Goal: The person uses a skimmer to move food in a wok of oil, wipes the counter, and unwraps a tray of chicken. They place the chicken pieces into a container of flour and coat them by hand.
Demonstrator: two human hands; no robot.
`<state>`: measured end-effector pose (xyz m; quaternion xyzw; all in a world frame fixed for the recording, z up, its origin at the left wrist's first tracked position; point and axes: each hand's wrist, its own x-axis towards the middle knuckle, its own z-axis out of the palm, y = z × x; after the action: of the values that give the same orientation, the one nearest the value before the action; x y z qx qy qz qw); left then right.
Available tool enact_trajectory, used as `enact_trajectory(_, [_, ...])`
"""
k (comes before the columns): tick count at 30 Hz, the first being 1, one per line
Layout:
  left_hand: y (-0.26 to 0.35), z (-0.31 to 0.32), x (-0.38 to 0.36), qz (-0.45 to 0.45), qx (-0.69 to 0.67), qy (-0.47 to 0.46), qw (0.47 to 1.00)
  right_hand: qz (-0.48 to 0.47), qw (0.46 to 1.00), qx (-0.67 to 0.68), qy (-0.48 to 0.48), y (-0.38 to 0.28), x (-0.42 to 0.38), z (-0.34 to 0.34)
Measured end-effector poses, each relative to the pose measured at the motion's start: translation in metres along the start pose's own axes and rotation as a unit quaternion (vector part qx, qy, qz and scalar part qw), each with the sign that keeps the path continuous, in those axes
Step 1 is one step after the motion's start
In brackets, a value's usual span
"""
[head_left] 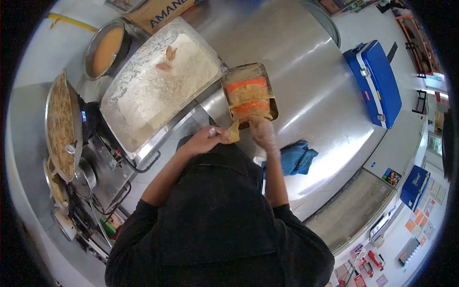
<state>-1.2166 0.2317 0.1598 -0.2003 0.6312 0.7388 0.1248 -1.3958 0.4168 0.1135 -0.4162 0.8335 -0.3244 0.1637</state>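
Note:
My left hand is closed, its fingertips pinching a yellowish, soft-looking flat piece that hangs beside the near edge of a metal pan. A ring shows on one finger. My right hand is smeared by motion at the pan's near right corner, and its fingers cannot be made out. The rectangular metal pan contains an orange-red layer with a pale tan, crumbly-looking mass over it. A thin yellowish strip crosses the pan.
Left of the pan stands a large tray of white flour with reddish-brown pieces on it. Farther left are a pot of orange liquid and a wide pan. A blue cloth and a blue cooler are on the right.

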Motion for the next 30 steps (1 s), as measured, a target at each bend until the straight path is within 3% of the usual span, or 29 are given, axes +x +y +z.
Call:
enact_trajectory(1, [0.021, 0.004, -0.002, -0.005, 0.041, -0.039, 0.998, 0.047, 0.999, 0.004, 0.009, -0.005, 0.000, 0.013])
enact_trajectory(4, [0.041, 0.014, -0.001, -0.050, 0.077, -0.077, 0.993, -0.019, 0.996, -0.035, 0.084, -0.011, 0.008, 0.034])
enact_trajectory(10, [0.028, 0.013, 0.001, -0.043, 0.061, -0.056, 0.996, -0.027, 0.995, -0.068, -0.061, -0.004, 0.028, 0.042])
enact_trajectory(13, [0.029, 0.015, 0.001, -0.034, 0.048, -0.002, 0.998, -0.056, 0.961, -0.237, -0.133, 0.002, 0.029, 0.045])
enact_trajectory(16, [0.031, 0.009, 0.000, -0.046, 0.100, 0.049, 0.993, -0.156, 0.945, -0.263, -0.116, 0.026, 0.019, 0.043])
enact_trajectory(19, [0.011, 0.001, 0.003, -0.011, 0.058, 0.073, 0.996, -0.139, 0.942, -0.289, -0.102, 0.034, 0.015, 0.035])
enact_trajectory(22, [0.013, 0.001, 0.000, -0.015, 0.030, 0.107, 0.994, -0.102, 0.988, -0.106, -0.051, 0.060, 0.019, 0.046])
enact_trajectory(25, [0.021, 0.004, -0.004, -0.021, -0.006, 0.117, 0.993, 0.060, 0.985, 0.162, -0.020, 0.049, 0.024, 0.027])
enact_trajectory(30, [0.019, 0.005, -0.003, -0.016, 0.007, 0.097, 0.995, 0.099, 0.981, 0.022, 0.164, 0.012, 0.015, 0.050])
